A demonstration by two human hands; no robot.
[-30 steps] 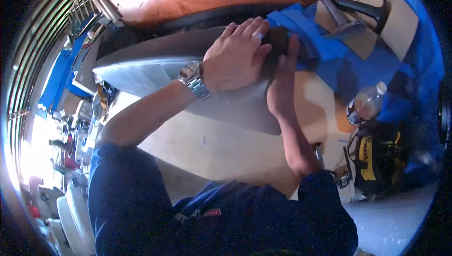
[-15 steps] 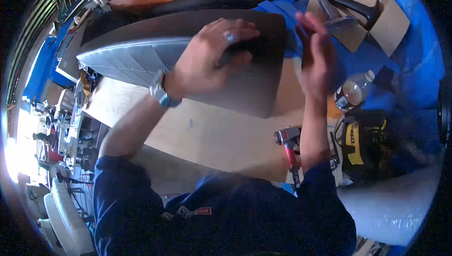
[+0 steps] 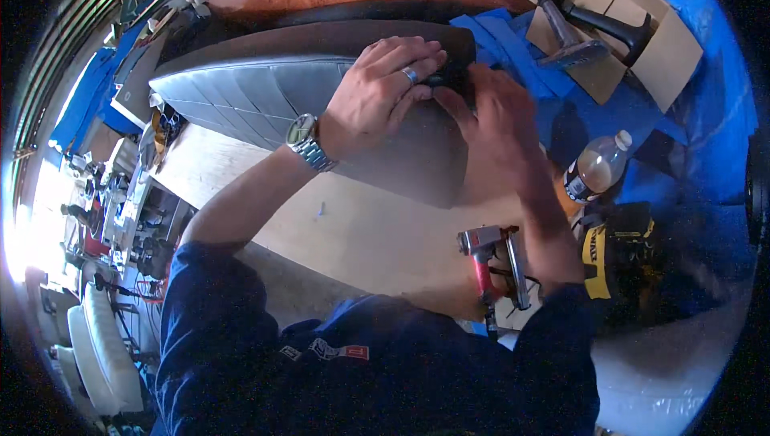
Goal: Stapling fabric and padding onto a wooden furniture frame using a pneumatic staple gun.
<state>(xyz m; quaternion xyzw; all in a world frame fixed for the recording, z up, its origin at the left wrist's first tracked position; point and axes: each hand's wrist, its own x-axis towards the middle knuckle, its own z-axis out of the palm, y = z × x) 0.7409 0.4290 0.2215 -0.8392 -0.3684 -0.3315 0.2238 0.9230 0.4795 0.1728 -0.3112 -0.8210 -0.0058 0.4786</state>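
Note:
A long grey quilted seat cushion (image 3: 249, 91) lies on a plywood workbench (image 3: 377, 231), its dark edge turned up along the far side. My left hand (image 3: 381, 95), with a ring and a metal wristwatch, presses down on the cushion's right end, fingers bent over the dark cover material. My right hand (image 3: 493, 119) grips the same corner from the right, pinching the dark cover between thumb and fingers. What lies under the fingers is hidden.
A red and silver pneumatic stapler (image 3: 491, 263) lies on the bench by my right forearm. A plastic bottle of brown liquid (image 3: 597, 165) and a yellow-black tool bag (image 3: 622, 255) stand right. A cardboard box with black tools (image 3: 609, 23) sits on blue tarp.
My hands have come together at the cushion's right corner; the right hand dropped from the upper edge onto the cover. The view has shifted, and the stapler shows more.

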